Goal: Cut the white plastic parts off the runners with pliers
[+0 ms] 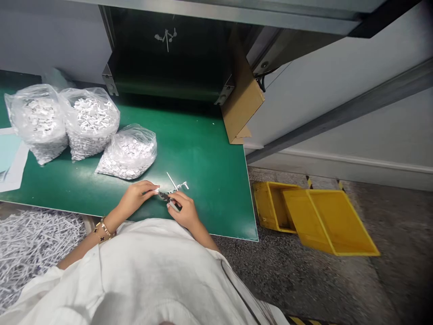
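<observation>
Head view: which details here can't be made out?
All in the head view:
White piece: exact shape, too small and partly covered by the left hand.
Pliers: part of the handles, hidden by the right hand.
Paper: cut off by the left edge; its print is too small to read.
Left yellow bin: part of its inside, hidden by the right yellow bin.

The branched piece [175, 187] looks plastic, the tabletop [216, 176] glossy, the bags [120, 160] crinkled plastic, the cardboard [242, 101] matt.
</observation>
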Demonstrator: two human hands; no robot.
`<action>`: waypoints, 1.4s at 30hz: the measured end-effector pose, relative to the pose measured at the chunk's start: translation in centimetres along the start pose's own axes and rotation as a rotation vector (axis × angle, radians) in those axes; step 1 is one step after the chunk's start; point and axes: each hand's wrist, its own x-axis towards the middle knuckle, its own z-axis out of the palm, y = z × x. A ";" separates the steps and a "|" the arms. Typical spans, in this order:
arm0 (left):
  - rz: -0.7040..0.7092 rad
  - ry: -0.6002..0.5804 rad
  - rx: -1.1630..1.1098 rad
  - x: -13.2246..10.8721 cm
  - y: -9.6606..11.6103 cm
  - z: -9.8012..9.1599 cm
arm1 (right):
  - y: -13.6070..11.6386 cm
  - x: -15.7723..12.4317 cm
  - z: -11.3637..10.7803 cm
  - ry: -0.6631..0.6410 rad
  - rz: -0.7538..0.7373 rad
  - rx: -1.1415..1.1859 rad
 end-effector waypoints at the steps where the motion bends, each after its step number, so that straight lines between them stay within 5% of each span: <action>1: 0.003 0.000 0.001 0.0 0.0 0.0 | 0.1 0.0 0.0 0.030 0.016 -0.035; 8: -0.006 0.005 -0.037 0.0 0.2 0.3 | 0.1 0.2 -0.5 0.091 -0.040 -0.273; 26: 0.036 -0.056 -0.106 0.2 0.7 -0.4 | -0.7 0.7 -1.8 -0.033 -0.102 -0.461; 36: 0.033 -0.045 -0.021 0.0 1.0 -0.5 | 0.6 -0.1 0.1 0.315 0.071 -0.261; 42: -0.043 0.293 0.129 0.4 0.9 -4.0 | 2.2 -1.5 -0.1 0.479 -0.040 -0.360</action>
